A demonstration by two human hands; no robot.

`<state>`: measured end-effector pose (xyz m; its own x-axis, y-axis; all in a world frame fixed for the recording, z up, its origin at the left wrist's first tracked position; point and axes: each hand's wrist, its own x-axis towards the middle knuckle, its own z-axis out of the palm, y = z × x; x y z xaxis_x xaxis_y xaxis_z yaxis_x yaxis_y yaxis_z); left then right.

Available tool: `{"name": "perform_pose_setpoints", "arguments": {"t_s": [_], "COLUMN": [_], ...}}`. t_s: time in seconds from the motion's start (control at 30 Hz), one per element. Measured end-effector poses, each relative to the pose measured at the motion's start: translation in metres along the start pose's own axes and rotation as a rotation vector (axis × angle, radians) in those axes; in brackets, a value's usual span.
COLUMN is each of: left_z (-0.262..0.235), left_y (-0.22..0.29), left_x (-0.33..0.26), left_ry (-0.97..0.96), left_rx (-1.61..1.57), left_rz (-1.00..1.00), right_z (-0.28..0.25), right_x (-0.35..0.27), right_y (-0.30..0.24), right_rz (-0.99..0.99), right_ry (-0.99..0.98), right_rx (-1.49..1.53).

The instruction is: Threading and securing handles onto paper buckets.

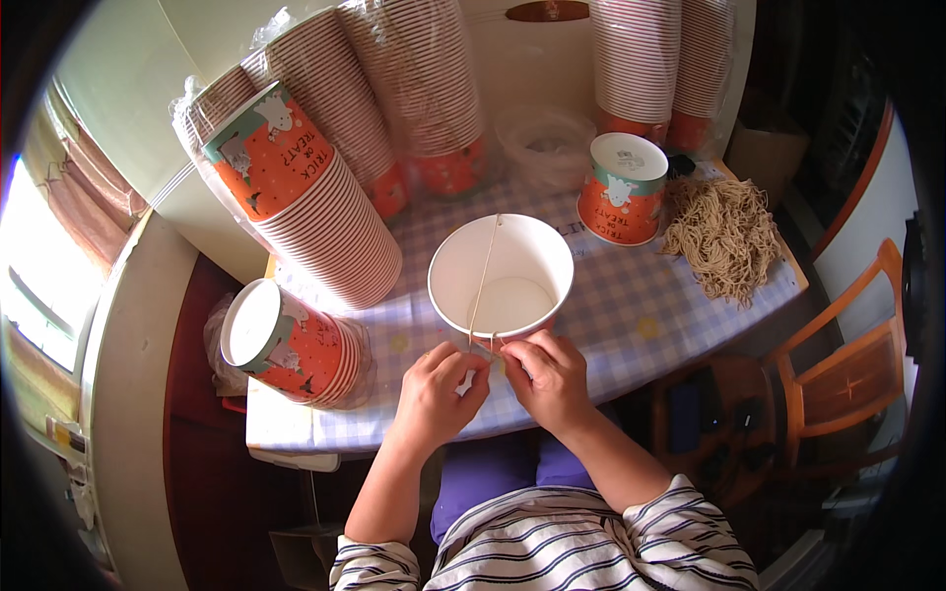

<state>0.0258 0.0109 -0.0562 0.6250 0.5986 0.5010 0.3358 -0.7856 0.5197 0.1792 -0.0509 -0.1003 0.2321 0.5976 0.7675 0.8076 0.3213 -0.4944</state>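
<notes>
A white-lined paper bucket stands mouth up on the table just beyond my hands. A thin tan string runs across its mouth from a hole near the far rim to the near rim. My left hand is closed in a pinch on the string at the near rim. Beside it, my right hand pinches the string too, close to a short loop hanging at the rim. A small greyish bit shows between my fingertips; I cannot make out what it is.
Upside-down orange paper buckets form a tall leaning stack and a short stack at left. More wrapped stacks line the back. At right are a single inverted bucket and a pile of tan strings. A wooden chair stands right of the checkered table.
</notes>
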Motion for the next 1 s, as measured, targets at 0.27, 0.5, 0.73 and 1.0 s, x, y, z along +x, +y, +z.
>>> {"name": "perform_pose_setpoints", "arguments": {"t_s": [0.27, 0.5, 0.73, 1.0], "left_z": [0.005, 0.005, 0.004, 0.002], "left_y": [0.0, 0.001, 0.001, 0.003], "left_x": [-0.013, -0.016, -0.017, -0.014], "left_ry": [0.045, 0.082, 0.116, 0.104], "left_rx": [0.032, 0.209, 0.214, 0.186], "left_rz": [0.018, 0.09, 0.118, 0.101], "right_z": [0.007, 0.014, 0.023, 0.021], "right_x": [-0.015, -0.045, -0.026, -0.024], "right_y": [0.0, -0.011, -0.017, -0.017], "right_rz": [0.058, 0.433, 0.426, 0.348], "right_ry": [0.105, -0.081, -0.033, 0.045], "right_rx": [0.201, 0.523, 0.602, 0.511]}}
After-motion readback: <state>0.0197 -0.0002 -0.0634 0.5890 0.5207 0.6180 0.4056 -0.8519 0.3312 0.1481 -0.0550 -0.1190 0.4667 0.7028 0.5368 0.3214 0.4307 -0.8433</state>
